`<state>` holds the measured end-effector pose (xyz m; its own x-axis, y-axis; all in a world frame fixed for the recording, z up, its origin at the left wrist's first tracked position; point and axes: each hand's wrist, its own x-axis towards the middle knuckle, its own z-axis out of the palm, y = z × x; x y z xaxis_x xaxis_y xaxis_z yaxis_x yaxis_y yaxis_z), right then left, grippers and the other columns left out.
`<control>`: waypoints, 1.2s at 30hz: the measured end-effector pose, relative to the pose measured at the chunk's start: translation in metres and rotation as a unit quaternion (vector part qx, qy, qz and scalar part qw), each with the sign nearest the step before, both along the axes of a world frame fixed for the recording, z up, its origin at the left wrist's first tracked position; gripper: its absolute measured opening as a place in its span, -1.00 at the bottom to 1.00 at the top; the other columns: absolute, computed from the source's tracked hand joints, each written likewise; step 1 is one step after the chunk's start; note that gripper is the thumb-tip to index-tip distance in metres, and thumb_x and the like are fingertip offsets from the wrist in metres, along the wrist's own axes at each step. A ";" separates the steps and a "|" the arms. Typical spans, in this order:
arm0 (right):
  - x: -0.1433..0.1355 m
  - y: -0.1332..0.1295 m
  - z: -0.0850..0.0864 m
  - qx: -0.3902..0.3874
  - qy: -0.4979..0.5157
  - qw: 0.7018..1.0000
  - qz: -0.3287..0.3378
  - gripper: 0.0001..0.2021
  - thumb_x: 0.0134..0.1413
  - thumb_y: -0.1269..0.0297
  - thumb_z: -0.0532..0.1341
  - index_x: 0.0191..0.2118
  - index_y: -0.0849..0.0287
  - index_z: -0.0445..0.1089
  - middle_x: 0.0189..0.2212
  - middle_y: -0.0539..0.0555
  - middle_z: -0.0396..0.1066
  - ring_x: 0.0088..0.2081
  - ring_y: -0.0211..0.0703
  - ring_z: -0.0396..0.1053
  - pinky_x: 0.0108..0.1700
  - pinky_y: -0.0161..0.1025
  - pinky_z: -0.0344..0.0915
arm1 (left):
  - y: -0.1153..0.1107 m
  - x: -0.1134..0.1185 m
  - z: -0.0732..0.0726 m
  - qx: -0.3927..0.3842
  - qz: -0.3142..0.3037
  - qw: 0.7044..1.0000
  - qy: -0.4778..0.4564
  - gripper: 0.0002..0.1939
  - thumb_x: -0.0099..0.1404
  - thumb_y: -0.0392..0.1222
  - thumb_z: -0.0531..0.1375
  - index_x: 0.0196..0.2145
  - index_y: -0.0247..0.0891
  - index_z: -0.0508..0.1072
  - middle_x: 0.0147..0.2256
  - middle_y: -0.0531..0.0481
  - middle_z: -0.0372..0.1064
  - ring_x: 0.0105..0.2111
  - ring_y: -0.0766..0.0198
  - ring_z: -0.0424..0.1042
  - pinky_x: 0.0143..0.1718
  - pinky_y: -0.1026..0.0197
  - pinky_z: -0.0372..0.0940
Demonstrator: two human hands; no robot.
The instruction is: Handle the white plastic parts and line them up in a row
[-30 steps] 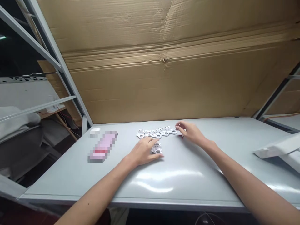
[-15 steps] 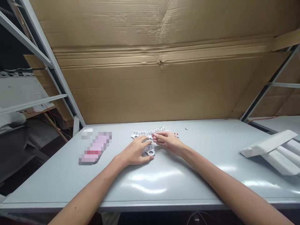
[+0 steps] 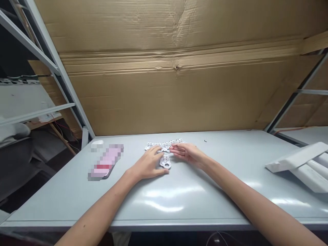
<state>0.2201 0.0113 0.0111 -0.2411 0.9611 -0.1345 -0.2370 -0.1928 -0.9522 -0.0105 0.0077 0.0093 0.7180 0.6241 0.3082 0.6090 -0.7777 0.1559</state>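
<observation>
A small white plastic piece [image 3: 165, 162] with a round hole at its near end lies on the table between my hands. My left hand [image 3: 146, 165] curves around its left side, fingers and thumb spread apart; whether the fingertips touch it I cannot tell. My right hand [image 3: 189, 154] is just beyond and to the right of this piece, with its fingers stretched out and no held thing visible. Behind the fingers, several similar white plastic pieces [image 3: 149, 146] lie in a row, partly covered by both hands.
On the left lie a pink phone-like object [image 3: 110, 159], blurred out, and a small white item [image 3: 97, 142]. A tiny black bit [image 3: 205, 140] lies to the right. White foam-like blocks [image 3: 302, 164] sit at the right. Cardboard [image 3: 176, 99] walls off the back of the table [image 3: 217, 201].
My right hand's fingers have gone from a pinch above the near white piece to stretched out, slightly away from it. The small red bits now lie hidden behind that hand. My left hand has hardly moved.
</observation>
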 end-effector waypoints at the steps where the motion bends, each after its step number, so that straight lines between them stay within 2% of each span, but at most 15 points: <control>1: 0.000 -0.001 0.001 0.003 0.002 1.000 0.007 -0.90 0.13 0.29 0.30 -0.25 0.17 0.50 -0.03 0.22 0.51 0.03 -0.02 0.47 0.17 -0.12 0.35 | 0.000 -0.001 0.002 -0.003 0.001 1.000 0.005 -0.49 0.23 0.14 0.29 0.01 -0.23 0.44 0.20 -0.30 0.20 0.25 -0.14 0.13 0.21 -0.18 0.15; 4: -0.002 -0.005 0.005 0.021 -0.016 0.999 0.025 -0.86 0.10 0.27 0.34 -0.22 0.17 0.50 -0.02 0.21 0.50 0.04 -0.03 0.46 0.19 -0.11 0.33 | -0.001 -0.001 0.004 -0.007 0.010 1.000 0.011 -0.53 0.28 0.10 0.26 0.04 -0.22 0.43 0.21 -0.28 0.20 0.25 -0.12 0.13 0.21 -0.16 0.15; 6: -0.004 -0.007 0.007 0.042 -0.042 0.998 0.023 -0.81 0.09 0.18 0.35 -0.22 0.17 0.51 -0.06 0.21 0.53 0.02 -0.02 0.47 0.18 -0.08 0.34 | -0.001 -0.001 0.005 -0.005 0.014 1.000 0.006 -0.56 0.29 0.08 0.25 0.02 -0.24 0.45 0.18 -0.28 0.23 0.23 -0.11 0.16 0.20 -0.14 0.16; 11: -0.011 -0.004 0.000 0.119 -0.150 0.981 0.021 -0.68 0.01 0.00 0.35 -0.35 0.21 0.54 -0.32 0.17 0.57 -0.15 -0.01 0.53 -0.02 -0.07 0.47 | 0.000 0.002 0.002 -0.002 0.007 1.000 -0.015 -0.58 0.29 0.06 0.26 0.00 -0.24 0.46 0.11 -0.22 0.30 0.19 -0.07 0.21 0.17 -0.07 0.20; 15: -0.012 -0.001 -0.009 0.145 -0.222 0.964 0.024 -0.66 0.05 0.01 0.29 -0.49 0.22 0.46 -0.47 0.12 0.53 -0.37 -0.10 0.52 -0.24 -0.17 0.47 | 0.001 0.001 0.001 0.002 0.007 1.000 -0.012 -0.58 0.30 0.06 0.25 0.00 -0.26 0.45 0.11 -0.24 0.31 0.19 -0.07 0.21 0.17 -0.08 0.20; 18: -0.011 -0.002 -0.009 0.210 -0.293 0.933 0.019 -0.69 0.13 0.07 0.20 -0.48 0.19 0.45 -0.51 0.09 0.52 -0.45 -0.15 0.47 -0.31 -0.20 0.42 | 0.001 0.001 0.000 0.001 0.011 1.000 -0.010 -0.59 0.30 0.08 0.24 -0.01 -0.23 0.45 0.12 -0.23 0.29 0.18 -0.07 0.22 0.17 -0.09 0.20; 20: -0.010 -0.003 -0.009 0.277 -0.344 0.897 0.005 -0.74 0.17 0.14 0.17 -0.42 0.17 0.48 -0.45 0.09 0.54 -0.41 -0.13 0.46 -0.26 -0.17 0.39 | 0.001 0.001 0.000 -0.001 0.010 1.000 -0.014 -0.58 0.30 0.09 0.24 0.00 -0.22 0.45 0.12 -0.22 0.29 0.17 -0.07 0.23 0.16 -0.09 0.21; 23: -0.009 -0.003 -0.011 0.359 -0.370 0.857 -0.015 -0.81 0.18 0.21 0.18 -0.33 0.11 0.52 -0.21 0.13 0.55 -0.18 -0.05 0.47 -0.09 -0.10 0.35 | 0.001 0.001 0.001 -0.008 0.004 1.000 -0.022 -0.56 0.30 0.08 0.24 0.03 -0.22 0.43 0.11 -0.22 0.30 0.15 -0.06 0.24 0.15 -0.08 0.22; 27: -0.011 -0.003 -0.018 0.383 -0.374 0.844 -0.026 -0.85 0.16 0.26 0.22 -0.31 0.07 0.56 -0.03 0.15 0.47 0.01 0.01 0.40 0.05 -0.04 0.29 | 0.001 0.001 0.001 -0.011 0.002 0.999 -0.030 -0.57 0.30 0.07 0.24 0.03 -0.19 0.44 0.11 -0.20 0.30 0.14 -0.05 0.26 0.14 -0.07 0.22; 32: -0.018 -0.004 -0.022 0.394 -0.375 0.839 -0.023 -0.85 0.17 0.28 0.22 -0.29 0.08 0.57 0.00 0.17 0.42 0.01 0.02 0.40 0.06 0.00 0.30 | 0.001 0.002 0.000 -0.012 0.004 1.000 -0.026 -0.56 0.30 0.07 0.25 0.04 -0.19 0.43 0.12 -0.21 0.30 0.15 -0.06 0.25 0.14 -0.09 0.22; 36: -0.018 -0.005 -0.020 0.416 -0.392 0.821 -0.016 -0.83 0.19 0.32 0.20 -0.29 0.09 0.57 -0.02 0.18 0.43 0.00 0.04 0.40 0.05 0.00 0.32 | 0.001 0.002 0.000 -0.013 0.004 1.000 -0.028 -0.57 0.30 0.06 0.25 0.04 -0.19 0.43 0.12 -0.21 0.30 0.16 -0.06 0.25 0.15 -0.09 0.21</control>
